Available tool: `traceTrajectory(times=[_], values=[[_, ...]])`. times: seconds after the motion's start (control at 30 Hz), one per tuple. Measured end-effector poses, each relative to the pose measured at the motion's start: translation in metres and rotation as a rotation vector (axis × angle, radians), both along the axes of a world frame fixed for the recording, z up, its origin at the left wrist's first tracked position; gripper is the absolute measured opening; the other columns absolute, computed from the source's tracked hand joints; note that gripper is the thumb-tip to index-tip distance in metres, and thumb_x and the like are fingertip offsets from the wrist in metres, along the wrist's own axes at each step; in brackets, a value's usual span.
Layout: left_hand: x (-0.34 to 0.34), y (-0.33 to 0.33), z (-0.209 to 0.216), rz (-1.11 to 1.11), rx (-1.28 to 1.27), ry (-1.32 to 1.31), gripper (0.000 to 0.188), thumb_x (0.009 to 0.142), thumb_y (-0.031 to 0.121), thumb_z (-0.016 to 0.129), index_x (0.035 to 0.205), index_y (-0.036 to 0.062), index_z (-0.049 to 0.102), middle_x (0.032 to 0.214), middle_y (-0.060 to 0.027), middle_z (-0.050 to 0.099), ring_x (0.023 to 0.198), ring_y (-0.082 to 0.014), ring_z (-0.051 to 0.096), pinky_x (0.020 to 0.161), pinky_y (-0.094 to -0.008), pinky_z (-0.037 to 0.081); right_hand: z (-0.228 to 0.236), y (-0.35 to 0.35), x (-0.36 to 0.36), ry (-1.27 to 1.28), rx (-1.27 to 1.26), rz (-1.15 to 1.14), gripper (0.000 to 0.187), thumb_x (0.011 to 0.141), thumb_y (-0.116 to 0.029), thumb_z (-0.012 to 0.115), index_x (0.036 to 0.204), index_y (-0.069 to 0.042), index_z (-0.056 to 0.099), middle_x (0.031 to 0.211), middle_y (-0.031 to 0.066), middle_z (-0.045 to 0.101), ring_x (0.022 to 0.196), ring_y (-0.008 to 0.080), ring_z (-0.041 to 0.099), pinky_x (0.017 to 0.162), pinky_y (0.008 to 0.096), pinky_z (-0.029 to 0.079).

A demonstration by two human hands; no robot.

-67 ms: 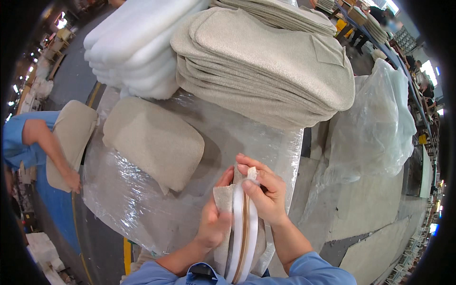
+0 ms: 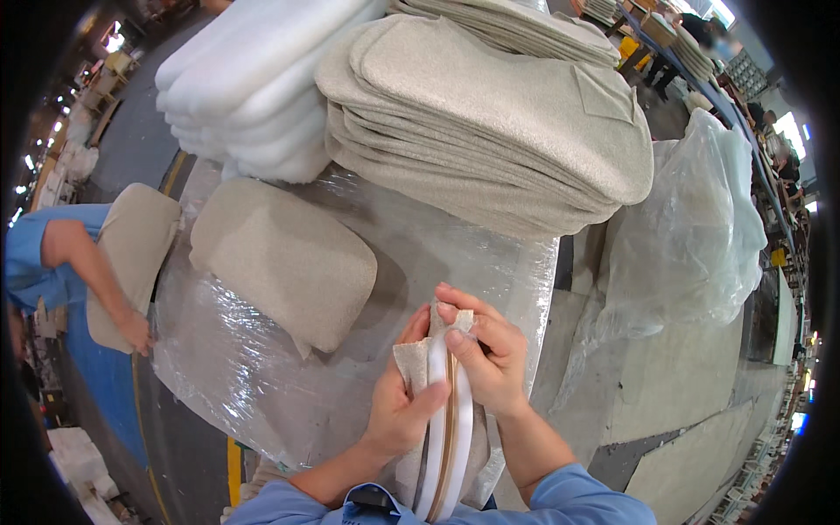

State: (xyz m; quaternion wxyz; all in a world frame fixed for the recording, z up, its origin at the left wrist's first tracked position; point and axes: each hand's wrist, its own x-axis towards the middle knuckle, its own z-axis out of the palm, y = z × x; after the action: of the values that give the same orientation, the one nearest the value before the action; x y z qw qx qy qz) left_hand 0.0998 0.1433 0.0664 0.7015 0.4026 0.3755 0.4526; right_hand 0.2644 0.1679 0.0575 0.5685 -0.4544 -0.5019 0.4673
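Close to my body, a beige fabric cushion cover (image 2: 479,446) stands on edge. A white band with a brown line down its middle, like a zipper (image 2: 451,437), runs along the upward edge. My right hand (image 2: 493,359) is closed on the far end, thumb and fingers pinching the fabric at its corner. My left hand (image 2: 404,402) grips the left side beside a loose fabric flap (image 2: 411,363), its thumb lying across the white band and its fingers partly hidden behind the cloth. A beige cushion (image 2: 284,262) lies on the plastic-wrapped table (image 2: 219,367) ahead to the left.
Stacked beige covers (image 2: 490,122) and white padded pieces (image 2: 254,87) fill the table's far side. A clear plastic bag (image 2: 691,227) with white contents stands at the right. On the left, another person's arm (image 2: 96,271) rests over a beige cushion (image 2: 131,254).
My left thumb has moved right onto the white band. My right hand keeps its grip on the far end.
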Motion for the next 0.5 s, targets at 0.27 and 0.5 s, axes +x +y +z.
traceTrajectory(times=[0.27,0.5], values=[[0.018,0.005,0.005,0.309,0.378,0.536,0.033,0.111,0.016,0.060,0.131,-0.0075,0.072,0.143,-0.0236,0.067,0.134,-0.0339,0.065,0.115,-0.0422,0.048,-0.019,-0.001,-0.018,-0.112,0.289,-0.235,0.011,0.091,0.004,0.076,0.102,0.004,0.078,0.118,0.0176,0.077,0.123,0.0364,0.071,0.113,0.0552,0.054],[0.018,0.009,0.000,0.384,0.580,0.537,0.022,0.106,0.012,0.068,0.114,-0.0059,0.077,0.128,-0.0223,0.073,0.121,-0.0374,0.071,0.104,-0.0451,0.057,-0.024,-0.005,-0.018,-0.084,0.320,-0.258,0.009,0.089,0.002,0.078,0.098,0.001,0.079,0.114,0.0166,0.077,0.118,0.0346,0.072,0.113,0.0578,0.056]])
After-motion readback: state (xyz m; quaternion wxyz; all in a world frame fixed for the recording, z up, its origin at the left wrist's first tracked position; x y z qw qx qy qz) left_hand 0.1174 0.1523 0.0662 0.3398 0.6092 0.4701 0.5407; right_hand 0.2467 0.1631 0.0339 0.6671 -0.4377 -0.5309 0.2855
